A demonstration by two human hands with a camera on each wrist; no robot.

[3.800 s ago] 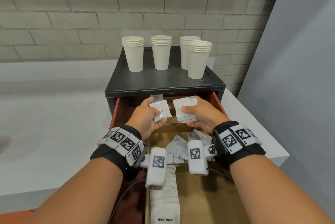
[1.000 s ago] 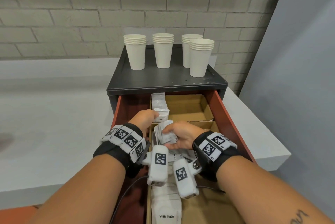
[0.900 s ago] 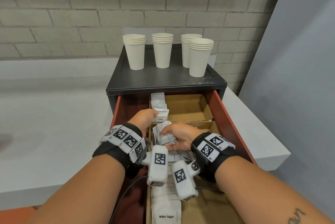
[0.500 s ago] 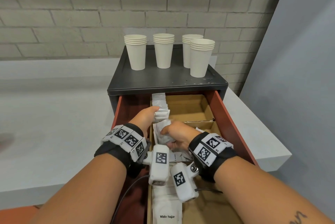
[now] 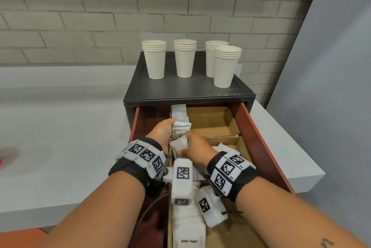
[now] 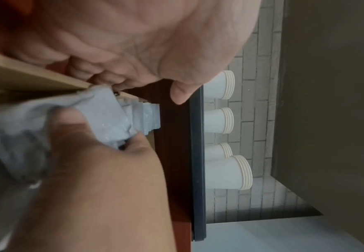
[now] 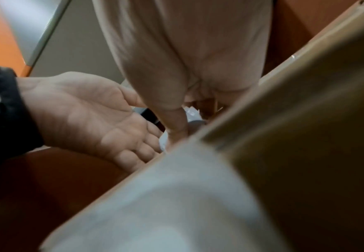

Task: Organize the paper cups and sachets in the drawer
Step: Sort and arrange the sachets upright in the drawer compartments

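Note:
Several stacks of white paper cups (image 5: 184, 59) stand on the black cabinet top (image 5: 180, 89). Below it the red drawer (image 5: 259, 143) is pulled out, with cardboard dividers inside. A row of white sachets (image 5: 180, 119) stands on edge in the back-left compartment. My left hand (image 5: 162, 132) lies beside that row with relaxed fingers and an open palm (image 7: 86, 116). My right hand (image 5: 195, 148) grips a bundle of white sachets (image 5: 179, 145) just in front of the row. The left wrist view shows the bundle (image 6: 103, 119) close to the row (image 6: 148, 116).
Loose sachets (image 5: 225, 148) lie in the middle-right compartment. A row of "White Sugar" packets (image 5: 188, 233) fills the near-left lane. A white counter (image 5: 60, 137) spreads to the left, and a grey wall (image 5: 331, 87) stands close on the right.
My right hand has carried the bundle of sachets forward and left, up to the near end of the row. My left hand has stayed beside the row.

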